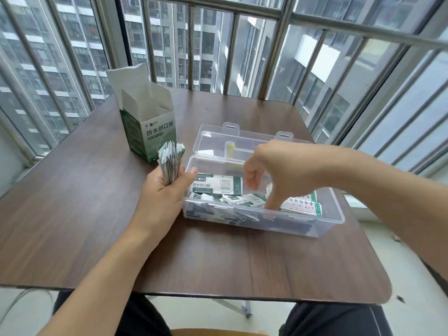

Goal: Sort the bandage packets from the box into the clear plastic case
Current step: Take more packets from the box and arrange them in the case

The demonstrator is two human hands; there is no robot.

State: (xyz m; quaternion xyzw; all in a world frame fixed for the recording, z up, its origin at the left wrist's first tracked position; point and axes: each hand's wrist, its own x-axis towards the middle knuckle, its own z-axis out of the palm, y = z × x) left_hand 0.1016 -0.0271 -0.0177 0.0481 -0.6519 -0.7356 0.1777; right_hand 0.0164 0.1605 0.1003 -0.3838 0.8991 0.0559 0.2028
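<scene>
Two hands (162, 190) (274, 170), packets (171, 162), case (264, 223).

The left hand (164, 190) is gripping a stack of bandage packets (171, 163) upright, thumb lying along the stack's right side, just left of the clear plastic case (264, 221). Its bare forearm is stretching back toward the near edge of the bench. The right hand (274, 175) is reaching down into the case from the right, fingers curled and pointing downward, blurred; whether they are pinching anything cannot be told.

Dark wood table (72, 214), barred window (242, 44) behind.
</scene>
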